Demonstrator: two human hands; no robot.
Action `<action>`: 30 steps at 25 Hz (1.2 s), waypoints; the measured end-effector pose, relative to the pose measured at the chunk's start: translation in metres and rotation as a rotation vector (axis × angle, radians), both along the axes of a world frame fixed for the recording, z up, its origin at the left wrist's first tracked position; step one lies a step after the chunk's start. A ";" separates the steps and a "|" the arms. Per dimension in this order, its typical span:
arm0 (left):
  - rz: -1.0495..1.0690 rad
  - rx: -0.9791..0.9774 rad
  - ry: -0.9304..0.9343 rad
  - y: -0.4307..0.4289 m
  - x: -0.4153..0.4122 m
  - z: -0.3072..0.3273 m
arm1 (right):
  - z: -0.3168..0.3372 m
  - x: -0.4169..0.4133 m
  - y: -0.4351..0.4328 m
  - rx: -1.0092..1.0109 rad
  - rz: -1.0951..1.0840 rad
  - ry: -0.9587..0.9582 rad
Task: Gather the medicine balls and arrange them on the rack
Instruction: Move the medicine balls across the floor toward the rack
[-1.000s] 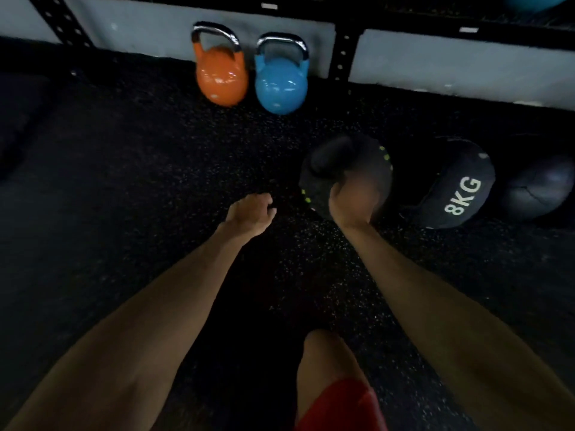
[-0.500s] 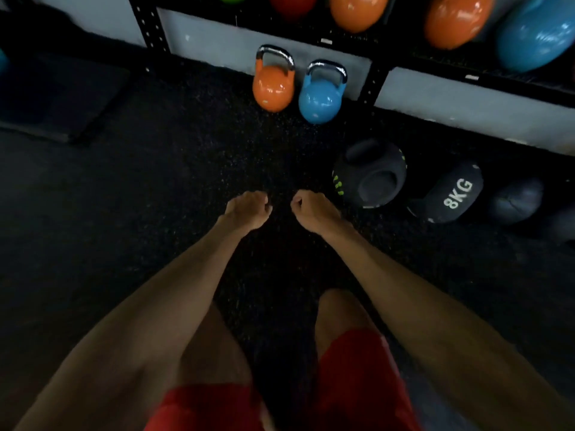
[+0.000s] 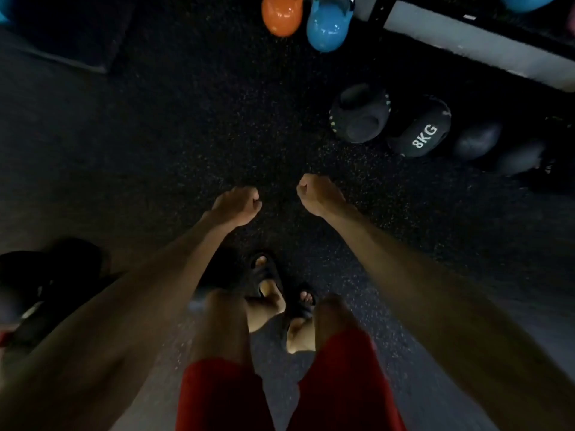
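Several dark medicine balls lie in a row on the black rubber floor at the right: one with recessed grips and green marks point(image 3: 359, 113), one marked 8KG point(image 3: 420, 129), and a plain grey one point(image 3: 477, 140) beyond it. The rack point(image 3: 485, 24) runs along the top right, its lower black rail above a white wall strip. My left hand point(image 3: 238, 205) and my right hand point(image 3: 320, 194) hang side by side over the floor, both curled into loose fists with nothing in them. They are well short of the balls.
An orange kettlebell point(image 3: 281, 15) and a blue kettlebell point(image 3: 329, 24) stand by the rack's upright. A dark mat point(image 3: 62, 29) lies at top left. A black object point(image 3: 46, 284) sits at lower left. My legs in red shorts and black sandals stand below.
My right hand has let go of the grip ball and drawn back beside the left. The view has pulled away from the balls and tilted down onto my legs and feet.
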State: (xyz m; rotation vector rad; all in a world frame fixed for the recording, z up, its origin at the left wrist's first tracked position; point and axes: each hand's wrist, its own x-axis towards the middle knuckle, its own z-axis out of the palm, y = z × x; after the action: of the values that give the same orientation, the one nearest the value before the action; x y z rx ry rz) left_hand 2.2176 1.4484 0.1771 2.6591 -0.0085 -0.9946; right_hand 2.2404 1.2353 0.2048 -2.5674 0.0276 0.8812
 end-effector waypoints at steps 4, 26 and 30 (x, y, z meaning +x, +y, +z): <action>0.056 0.030 0.041 0.053 -0.067 0.039 | 0.042 -0.058 0.037 0.001 0.050 0.048; 0.114 -0.141 0.320 0.330 -0.292 -0.247 | -0.285 -0.348 0.330 -0.135 -0.119 0.361; 0.157 -0.197 0.319 0.326 -0.301 -0.325 | -0.359 -0.363 0.343 -0.123 -0.099 0.457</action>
State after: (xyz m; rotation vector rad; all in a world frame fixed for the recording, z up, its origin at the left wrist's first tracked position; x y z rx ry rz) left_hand 1.9161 1.7741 -0.1483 2.2619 0.1602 -1.2803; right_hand 1.8770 1.5784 -0.1543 -2.3909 0.3493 1.4441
